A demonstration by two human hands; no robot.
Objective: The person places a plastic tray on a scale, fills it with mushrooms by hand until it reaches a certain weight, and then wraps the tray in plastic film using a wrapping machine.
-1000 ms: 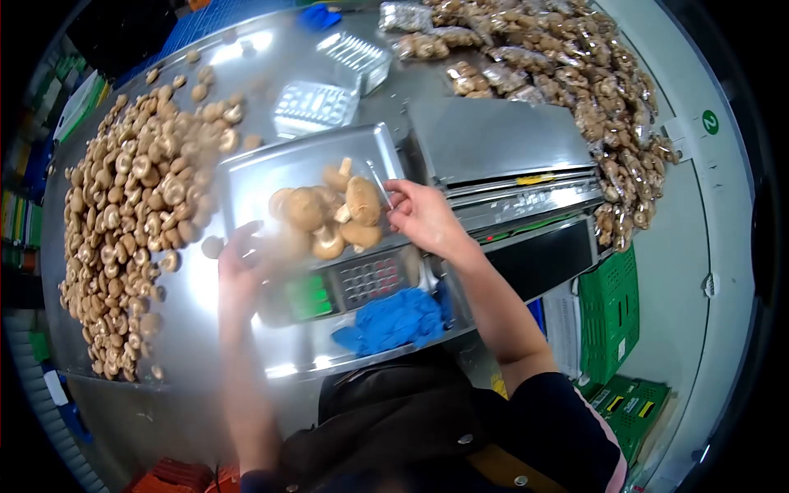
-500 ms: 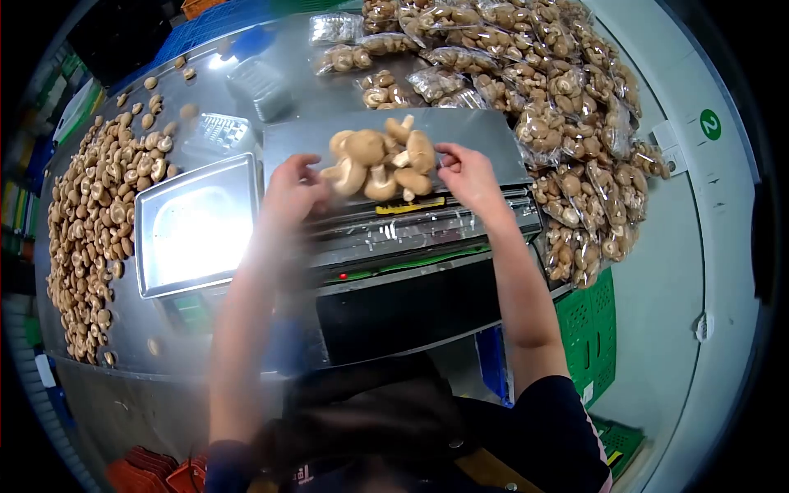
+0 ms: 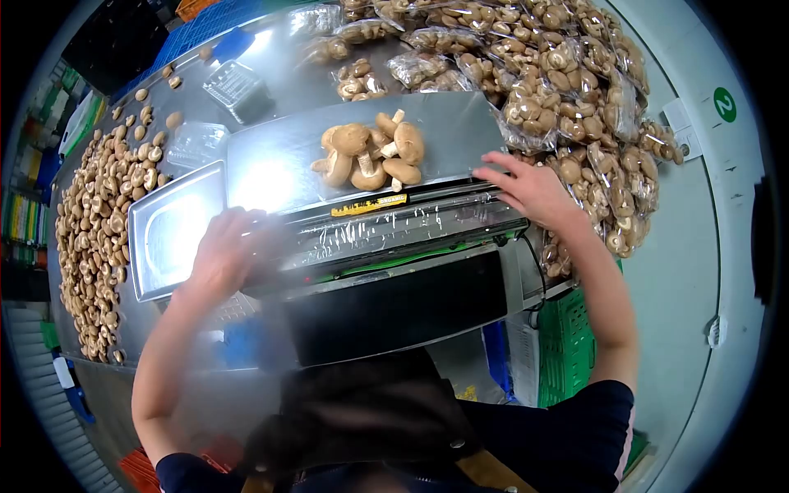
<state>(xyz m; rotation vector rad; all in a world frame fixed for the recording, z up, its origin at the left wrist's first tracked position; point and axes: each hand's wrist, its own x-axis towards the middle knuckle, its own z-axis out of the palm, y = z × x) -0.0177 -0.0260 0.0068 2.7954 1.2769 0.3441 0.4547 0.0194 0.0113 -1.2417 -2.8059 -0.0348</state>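
Observation:
A cluster of brown mushrooms (image 3: 370, 152) lies on the flat metal plate (image 3: 279, 152) of a wrapping machine. Below the plate, clear film stretches over the machine's front rollers (image 3: 378, 234), beside a yellow label (image 3: 368, 205). My left hand (image 3: 226, 251) is at the left end of the rollers, blurred by motion, its fingertips unclear. My right hand (image 3: 530, 189) is at the right end of the rollers, its fingers spread and reaching left, with nothing visible in them.
Loose mushrooms (image 3: 103, 238) are heaped at the left, near a shiny metal tray (image 3: 177, 234). Clear plastic containers (image 3: 234, 86) stand behind it. Bagged mushrooms (image 3: 534, 107) pile up at the back and right. A green crate (image 3: 567, 345) is below at the right.
Both hands have moved away from the mushrooms, my left hand down and left, my right hand to the right. The view has shifted slightly. The mushrooms remain on the plate.

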